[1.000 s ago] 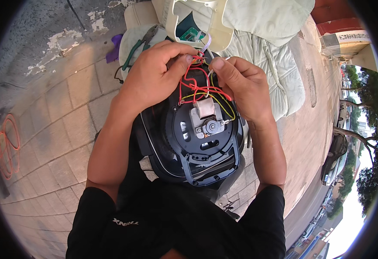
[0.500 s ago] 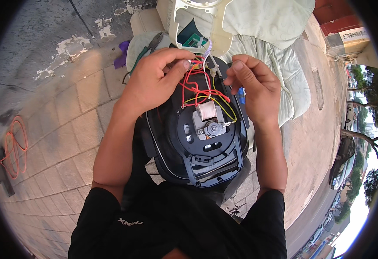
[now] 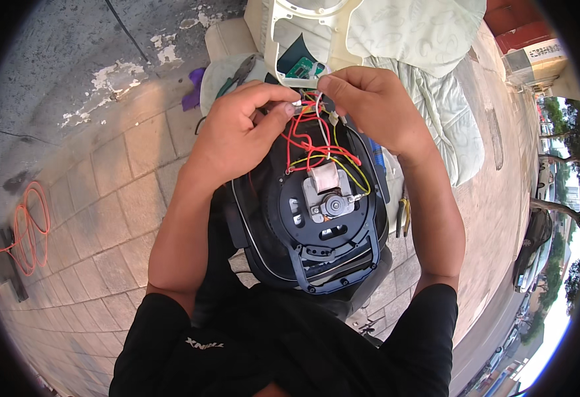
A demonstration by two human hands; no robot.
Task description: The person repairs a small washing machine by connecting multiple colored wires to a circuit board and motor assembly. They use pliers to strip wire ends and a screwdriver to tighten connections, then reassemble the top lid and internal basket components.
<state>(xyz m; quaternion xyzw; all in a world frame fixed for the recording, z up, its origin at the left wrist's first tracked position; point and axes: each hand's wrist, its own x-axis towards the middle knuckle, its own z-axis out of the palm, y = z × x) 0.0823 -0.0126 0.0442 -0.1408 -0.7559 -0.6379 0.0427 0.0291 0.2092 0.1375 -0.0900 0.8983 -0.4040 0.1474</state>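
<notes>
A white connector [image 3: 296,103] is clamped between the left fingers [image 3: 275,120], and a white wire [image 3: 320,109] is pinched by the right fingers [image 3: 335,87]. Red wires [image 3: 338,151] (loosely tangled) and a motor [image 3: 334,206] are noted nearward of both.

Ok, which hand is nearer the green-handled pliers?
Left. The left hand is just below the pliers in the picture; the right hand is farther off, to their right.
</notes>
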